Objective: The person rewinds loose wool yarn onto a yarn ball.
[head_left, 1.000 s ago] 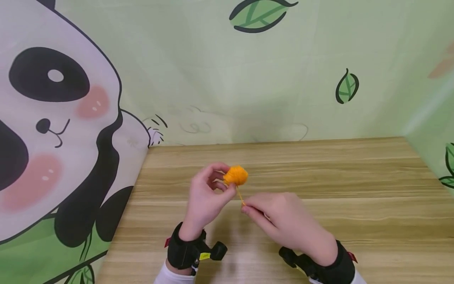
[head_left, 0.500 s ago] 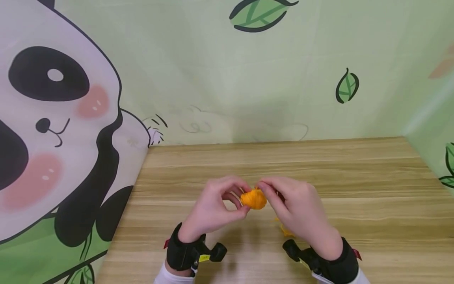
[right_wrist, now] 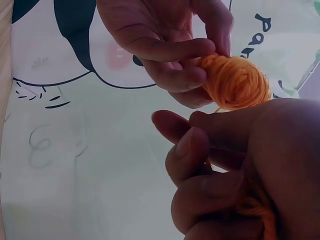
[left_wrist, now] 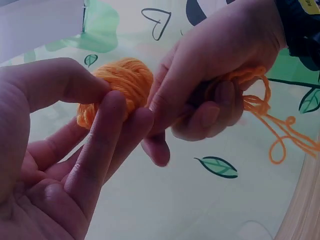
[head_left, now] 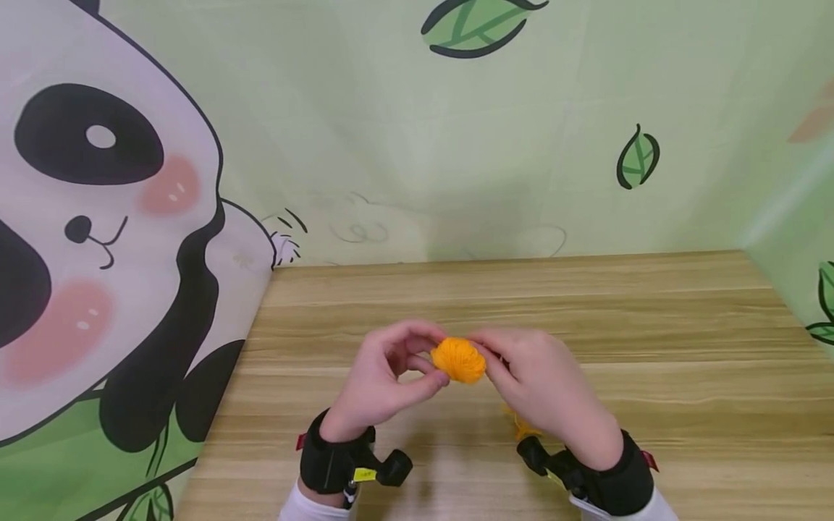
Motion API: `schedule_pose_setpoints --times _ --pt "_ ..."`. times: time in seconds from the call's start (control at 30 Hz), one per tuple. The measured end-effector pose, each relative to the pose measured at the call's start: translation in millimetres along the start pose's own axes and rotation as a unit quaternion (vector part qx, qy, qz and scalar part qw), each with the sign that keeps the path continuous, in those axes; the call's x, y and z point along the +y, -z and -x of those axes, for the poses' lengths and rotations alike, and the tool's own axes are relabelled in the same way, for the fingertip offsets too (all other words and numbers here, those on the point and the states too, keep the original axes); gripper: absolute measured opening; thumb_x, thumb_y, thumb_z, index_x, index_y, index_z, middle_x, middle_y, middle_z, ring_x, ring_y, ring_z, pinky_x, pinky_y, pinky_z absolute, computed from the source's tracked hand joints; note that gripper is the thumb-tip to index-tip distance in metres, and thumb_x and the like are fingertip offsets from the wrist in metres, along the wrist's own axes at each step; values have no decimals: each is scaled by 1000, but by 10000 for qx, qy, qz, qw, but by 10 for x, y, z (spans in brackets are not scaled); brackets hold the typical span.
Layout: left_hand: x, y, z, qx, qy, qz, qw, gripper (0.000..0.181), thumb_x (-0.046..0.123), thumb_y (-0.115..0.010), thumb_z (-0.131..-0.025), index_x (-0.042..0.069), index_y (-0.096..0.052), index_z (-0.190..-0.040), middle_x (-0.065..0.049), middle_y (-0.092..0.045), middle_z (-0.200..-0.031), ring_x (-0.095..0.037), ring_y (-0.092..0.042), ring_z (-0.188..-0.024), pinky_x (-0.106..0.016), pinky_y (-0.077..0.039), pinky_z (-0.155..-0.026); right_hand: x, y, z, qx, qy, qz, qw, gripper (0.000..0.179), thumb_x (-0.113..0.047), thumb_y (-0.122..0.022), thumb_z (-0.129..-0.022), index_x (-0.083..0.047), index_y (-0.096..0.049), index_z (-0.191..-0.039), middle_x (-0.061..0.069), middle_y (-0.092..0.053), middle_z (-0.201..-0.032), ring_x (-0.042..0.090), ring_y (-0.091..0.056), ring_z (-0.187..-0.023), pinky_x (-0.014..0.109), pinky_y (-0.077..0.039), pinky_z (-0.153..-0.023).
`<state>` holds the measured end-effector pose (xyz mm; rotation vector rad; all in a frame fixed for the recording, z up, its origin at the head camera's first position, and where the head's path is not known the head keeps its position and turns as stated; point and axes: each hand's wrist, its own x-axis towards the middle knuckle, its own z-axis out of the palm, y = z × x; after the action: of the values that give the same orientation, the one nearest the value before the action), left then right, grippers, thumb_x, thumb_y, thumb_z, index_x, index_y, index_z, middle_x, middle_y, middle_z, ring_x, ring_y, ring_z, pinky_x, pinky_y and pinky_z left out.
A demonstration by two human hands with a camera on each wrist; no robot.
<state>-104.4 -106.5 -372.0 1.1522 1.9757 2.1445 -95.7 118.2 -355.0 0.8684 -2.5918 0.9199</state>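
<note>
A small ball of orange yarn (head_left: pixel 459 360) is held above the table between both hands. My left hand (head_left: pixel 381 380) pinches its left side between thumb and fingertips. Close against the ball's right side, my right hand (head_left: pixel 547 383) has its thumb and index finger together, and its other fingers curl round loose orange yarn (left_wrist: pixel 257 102). In the left wrist view, that loose yarn trails from the curled fingers in loops and strands. The right wrist view shows the wound strands of the ball beyond the right thumb; part of the loose yarn is hidden inside the palm.
A wood-grain table (head_left: pixel 684 362) lies below the hands. Behind it rises a pale green backdrop (head_left: pixel 391 130) with printed leaves, and a large printed panda (head_left: pixel 117 239) is on the left. Each wrist wears a black strap (head_left: pixel 335 456) with a small camera.
The ball has come down and to the right from where it was a second ago, and has turned in the left hand. My right hand has risen to its side; loose yarn now shows below that hand.
</note>
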Motion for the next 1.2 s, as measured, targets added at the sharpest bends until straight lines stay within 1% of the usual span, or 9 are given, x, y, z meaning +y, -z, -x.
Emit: schedule_pose_setpoints --times 0.07,0.17,0.27,0.5,0.63,0.73,0.9,1.07,1.2 --pt "-13 10 5 143 5 131 9998 39 -17 -70 -78 -8 -59 -114 -25 -67 -102 -32 -66 -84 -34 -62 -70 -2 -12 2 -165 -65 95 9998 16 -16 -63 -96 -14 -73 -108 -9 -67 -80 5 -46 -56 26 -49 -54" --pt "-19 17 11 418 107 118 9990 37 -14 -70 -78 -8 -60 -113 -22 -66 -102 -32 -65 -84 -30 -61 -71 -11 -38 6 -364 -91 229 9990 11 -19 -63 -97 -17 -73 -99 -13 -50 -62 5 -39 -50 24 -42 -48" --pt "-15 16 10 773 324 -75 9965 36 -11 -71 -79 -6 -61 -113 -19 -67 -102 -31 -64 -85 -27 -60 -71 -28 -68 6 -530 -12 223 9983 10 -25 -63 -98 -23 -70 -90 -13 -36 -57 5 -35 -48 22 -35 -46" --pt "-10 -13 -45 1663 666 -1015 9786 33 -4 -74 -80 -1 -62 -110 -13 -67 -101 -27 -63 -81 -24 -59 -70 -97 -78 8 -906 570 3 9943 22 -28 -59 -101 -27 -55 -79 -13 -30 -59 4 -36 -50 21 -31 -48" --pt "102 -65 -98 1837 655 -1428 9703 32 -11 -72 -77 -6 -62 -107 -17 -66 -99 -30 -62 -79 -20 -57 -67 -126 -58 28 -721 938 -136 9929 18 -24 -59 -100 -25 -57 -82 -15 -33 -61 1 -35 -50 19 -30 -47" --pt "116 -80 -108 1764 621 -1621 9689 33 -12 -72 -75 -5 -62 -106 -16 -66 -99 -29 -62 -79 -22 -57 -65 -138 -34 39 -420 1177 -198 9920 10 -21 -61 -99 -22 -65 -90 -18 -48 -66 -2 -40 -53 18 -37 -47" --pt "-46 -40 -73 1304 658 -2038 9681 33 -6 -76 -75 5 -66 -104 -5 -66 -100 -17 -63 -79 -27 -59 -62 -135 5 50 207 1413 -359 9891 7 -18 -63 -97 -17 -70 -96 -14 -57 -72 -2 -42 -55 17 -41 -47" --pt "-132 -28 -43 553 359 -2135 9747 33 0 -78 -75 10 -66 -104 -1 -66 -98 -12 -62 -76 -27 -59 -58 -120 28 51 870 1233 -354 9879 8 -16 -66 -94 -13 -73 -97 -9 -63 -77 1 -45 -55 20 -43 -44" --pt "-119 -47 -39 133 201 -2027 9789 33 0 -77 -75 9 -65 -105 -2 -65 -98 -13 -62 -76 -25 -58 -55 -106 31 35 1135 980 -181 9885 5 -13 -70 -90 -11 -73 -94 -4 -68 -80 2 -48 -55 22 -46 -44"
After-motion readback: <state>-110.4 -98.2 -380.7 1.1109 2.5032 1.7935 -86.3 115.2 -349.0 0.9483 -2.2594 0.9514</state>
